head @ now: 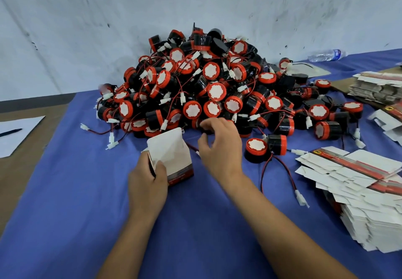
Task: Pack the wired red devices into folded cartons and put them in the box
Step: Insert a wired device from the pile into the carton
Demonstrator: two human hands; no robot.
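Observation:
A big pile of red-and-black wired devices (208,87) with white connectors lies on the blue cloth at the middle of the table. My left hand (148,178) grips an opened carton (174,154), white inside with a red printed side, standing just in front of the pile with its top flap up. To the carton's right, my right hand (219,146) hovers at the pile's near edge with fingers loosely curled, holding nothing that I can see. Two single devices (265,148) lie apart at the right of that hand, their red-black wires trailing forward.
A stack of flat unfolded cartons (359,189) sits at the right edge, with more flat cartons (378,87) behind it. A plastic water bottle (326,55) lies at the back right. At the left edge lie a sheet of paper (15,133) and a pen (10,132).

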